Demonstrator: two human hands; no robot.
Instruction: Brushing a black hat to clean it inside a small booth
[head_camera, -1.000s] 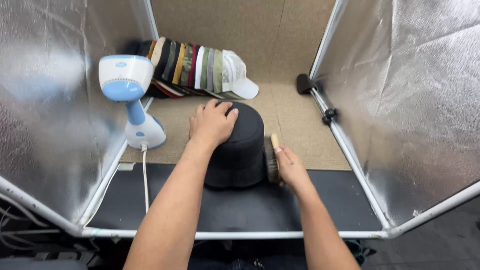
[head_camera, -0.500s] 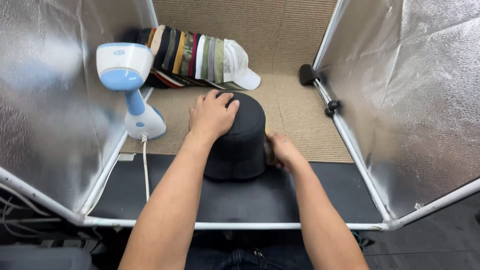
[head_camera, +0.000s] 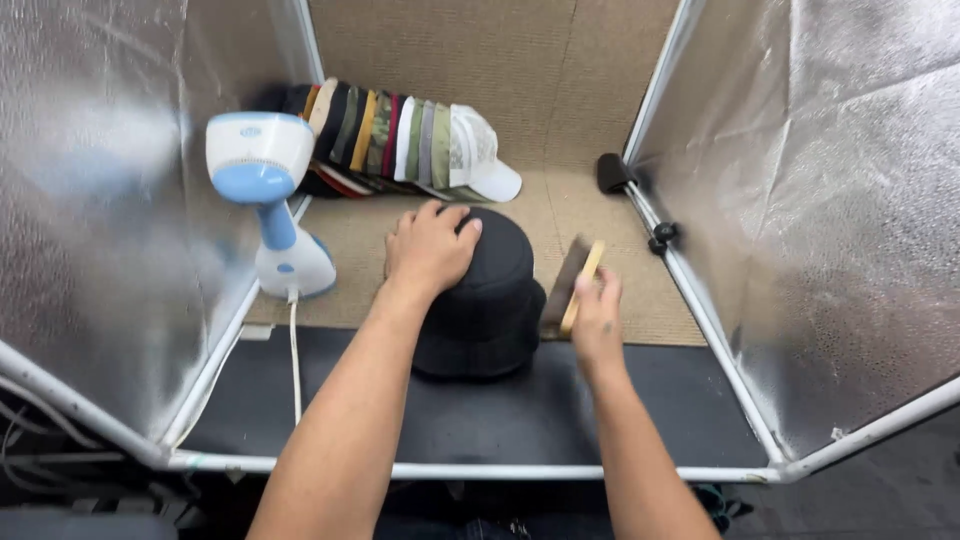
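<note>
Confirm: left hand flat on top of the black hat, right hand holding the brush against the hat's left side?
Not quite. The right hand holds the brush against the right side of the black hat, not the left. The left hand does rest on top. The head view shows it.

Both bare forearms are reaching forward from the bottom edge. The left hand (head_camera: 430, 250) is lying palm down, fingers spread and slightly curled. The right hand (head_camera: 597, 322) is closing its grip, thumb uppermost, wrist straight.
</note>
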